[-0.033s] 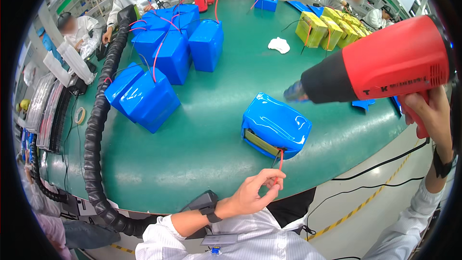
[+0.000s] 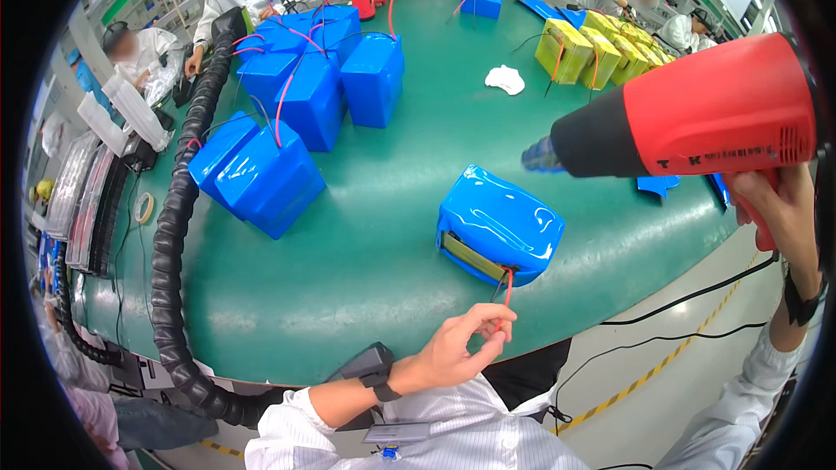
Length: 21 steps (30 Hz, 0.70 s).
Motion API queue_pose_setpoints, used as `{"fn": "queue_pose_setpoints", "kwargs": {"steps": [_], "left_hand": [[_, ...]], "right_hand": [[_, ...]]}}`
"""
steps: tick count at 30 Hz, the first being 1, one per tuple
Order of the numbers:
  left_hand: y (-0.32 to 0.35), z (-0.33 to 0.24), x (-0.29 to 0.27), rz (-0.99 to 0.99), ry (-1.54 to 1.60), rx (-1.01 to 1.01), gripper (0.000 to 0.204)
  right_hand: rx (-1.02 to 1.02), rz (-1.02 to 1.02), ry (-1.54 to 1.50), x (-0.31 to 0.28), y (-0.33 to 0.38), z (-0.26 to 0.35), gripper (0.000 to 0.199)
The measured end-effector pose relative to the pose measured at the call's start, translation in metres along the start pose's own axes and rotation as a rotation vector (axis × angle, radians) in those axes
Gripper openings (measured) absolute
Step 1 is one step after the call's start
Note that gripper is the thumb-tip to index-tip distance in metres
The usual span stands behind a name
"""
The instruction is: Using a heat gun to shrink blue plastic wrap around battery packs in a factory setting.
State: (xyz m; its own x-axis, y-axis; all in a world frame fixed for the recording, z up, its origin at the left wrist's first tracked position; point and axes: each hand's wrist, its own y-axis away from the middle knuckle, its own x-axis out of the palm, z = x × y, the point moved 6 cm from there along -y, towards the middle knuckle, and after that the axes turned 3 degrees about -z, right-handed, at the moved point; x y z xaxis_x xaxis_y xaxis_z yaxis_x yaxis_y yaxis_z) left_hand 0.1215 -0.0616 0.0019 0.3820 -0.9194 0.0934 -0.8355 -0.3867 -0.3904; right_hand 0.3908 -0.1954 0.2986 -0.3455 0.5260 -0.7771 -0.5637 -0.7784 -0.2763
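Observation:
My right hand (image 2: 775,209) grips the handle of a red and black heat gun (image 2: 697,113), whose nozzle points left, above and to the right of a blue-wrapped battery pack (image 2: 501,218). The pack lies on the green table, its glossy film loose at the near end, where a yellow-green strip shows. A red wire (image 2: 509,283) and a dark one leave that end. Between thumb and fingers, my left hand (image 2: 461,344) pinches the red wire at the table's near edge; whether the dark wire is also held I cannot tell.
Several blue packs (image 2: 309,100) with wires stand at the left. Unwrapped yellow-green packs (image 2: 562,50) are at the far right, near a white scrap (image 2: 505,80). A thick black hose (image 2: 170,270) runs along the left side. Co-workers sit and stand around the far side.
The heat gun has shifted slightly right, its nozzle a little farther from the pack. My left hand and the pack have hardly moved.

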Motion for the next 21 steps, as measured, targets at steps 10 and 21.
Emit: {"fn": "queue_pose_setpoints", "kwargs": {"steps": [10, 21], "left_hand": [[-0.001, 0.005, -0.007, -0.022, 0.000, -0.018, 0.030], [-0.005, 0.006, -0.007, -0.003, 0.024, -0.037, 0.025]], "right_hand": [[0.095, 0.105, 0.005, 0.005, 0.012, 0.006, 0.043], [0.053, 0.168, 0.109, -0.002, 0.023, 0.029, 0.023]]}}
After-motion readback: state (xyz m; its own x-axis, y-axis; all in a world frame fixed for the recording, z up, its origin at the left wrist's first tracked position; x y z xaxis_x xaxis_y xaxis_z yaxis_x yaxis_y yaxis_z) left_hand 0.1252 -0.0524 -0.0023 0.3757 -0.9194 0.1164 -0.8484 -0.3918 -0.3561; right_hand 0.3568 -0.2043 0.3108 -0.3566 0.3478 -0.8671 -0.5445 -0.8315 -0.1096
